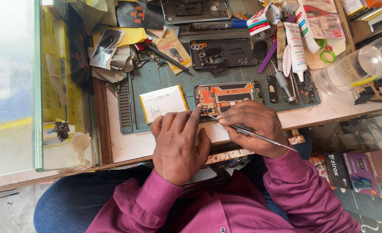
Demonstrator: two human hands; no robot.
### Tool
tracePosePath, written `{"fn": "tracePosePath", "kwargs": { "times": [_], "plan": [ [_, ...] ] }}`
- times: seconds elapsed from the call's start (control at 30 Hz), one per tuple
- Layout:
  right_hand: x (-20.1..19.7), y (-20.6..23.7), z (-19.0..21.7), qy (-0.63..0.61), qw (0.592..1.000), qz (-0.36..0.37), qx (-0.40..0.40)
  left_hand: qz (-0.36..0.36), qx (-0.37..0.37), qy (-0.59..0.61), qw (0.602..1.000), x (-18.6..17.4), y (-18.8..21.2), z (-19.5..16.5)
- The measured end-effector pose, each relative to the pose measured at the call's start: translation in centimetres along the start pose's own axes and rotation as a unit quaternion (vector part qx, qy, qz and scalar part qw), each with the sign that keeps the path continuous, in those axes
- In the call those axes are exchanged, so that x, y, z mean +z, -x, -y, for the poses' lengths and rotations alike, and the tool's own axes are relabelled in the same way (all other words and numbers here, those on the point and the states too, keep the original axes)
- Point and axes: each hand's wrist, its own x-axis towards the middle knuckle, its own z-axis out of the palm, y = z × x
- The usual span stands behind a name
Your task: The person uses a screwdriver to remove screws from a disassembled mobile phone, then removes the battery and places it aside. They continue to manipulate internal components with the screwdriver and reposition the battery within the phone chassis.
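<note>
Steel tweezers (251, 134) pinched in right hand (253, 127); left hand (178, 140) curled, fingertip steadying opened phone (227, 97)

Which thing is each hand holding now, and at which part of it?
The right hand holds thin metal tweezers around their middle, tips toward the opened phone. The left hand holds nothing; its fingertips press on the phone's near edge.

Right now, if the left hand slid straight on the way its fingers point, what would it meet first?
The left hand points up and slightly right across the bench. Its index fingertip already rests at the near edge of the opened phone, so that comes first; the white battery lies off to the left.
</note>
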Motion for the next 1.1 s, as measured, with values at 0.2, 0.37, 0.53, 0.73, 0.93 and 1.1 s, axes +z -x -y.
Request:
{"fn": "tracePosePath", "kwargs": {
  "times": [0.2, 0.37, 0.53, 0.73, 0.93, 1.1],
  "plan": [
    [-0.16, -0.09, 0.08, -0.01, 1.0, 0.003, 0.005, 0.0, 0.001, -0.003, 1.0, -0.09, -0.01, -0.03],
    [-0.15, -0.07, 0.08, -0.001, 1.0, 0.001, 0.007, -0.003, 0.006, 0.001, 1.0, -0.06, -0.08, -0.07],
    [-0.1, -0.14, 0.11, -0.003, 1.0, 0.007, 0.002, -0.006, 0.002, -0.004, 1.0, -0.03, -0.01, -0.1],
    [-0.2, -0.22, 0.14, -0.011, 1.0, 0.01, 0.001, -0.009, 0.006, -0.005, 1.0, -0.02, 0.04, 0.04],
    [-0.11, -0.14, 0.17, 0.001, 1.0, -0.002, 0.008, -0.005, 0.006, -0.007, 1.0, 0.09, 0.05, 0.06],
    [-0.06, -0.17, 0.12, 0.003, 1.0, -0.002, -0.007, -0.007, 0.01, -0.008, 1.0, 0.04, 0.04, 0.05]
  ]
}}
